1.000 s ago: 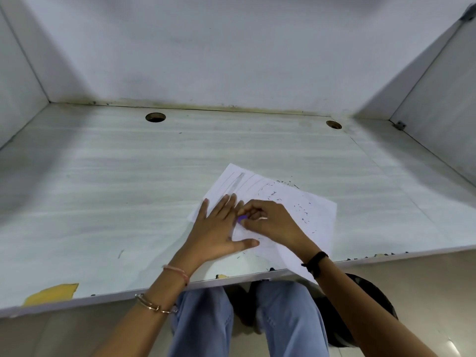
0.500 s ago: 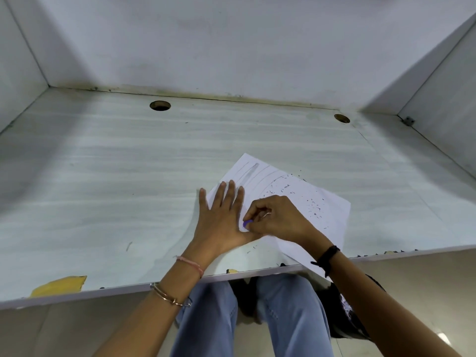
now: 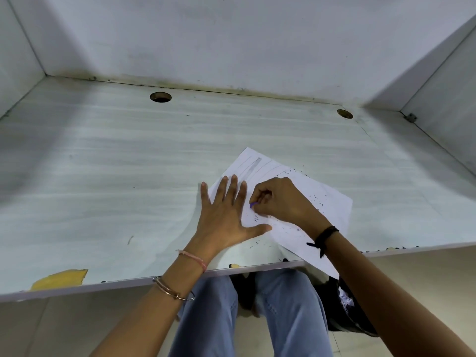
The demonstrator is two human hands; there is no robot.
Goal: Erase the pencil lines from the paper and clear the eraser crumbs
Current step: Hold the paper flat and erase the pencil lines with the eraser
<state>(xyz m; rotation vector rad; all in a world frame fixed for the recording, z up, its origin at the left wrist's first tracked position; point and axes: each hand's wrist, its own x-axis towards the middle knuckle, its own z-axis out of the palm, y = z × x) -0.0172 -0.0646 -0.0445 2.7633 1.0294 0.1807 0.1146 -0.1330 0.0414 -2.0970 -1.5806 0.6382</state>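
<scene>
Paper [image 3: 332, 202] on pale woodgrain desk [image 3: 103, 176], grey partition walls [image 3: 231, 42]

Soft, even overhead light, dim shadowed corners on the desk [image 3: 103, 155], slight blur, wide-angle bending at edges

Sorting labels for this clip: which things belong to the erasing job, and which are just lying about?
Job: paper, pencil lines, eraser in right hand, eraser crumbs, left hand flat on paper.
Not part: yellow patch, round holes, desk.
</scene>
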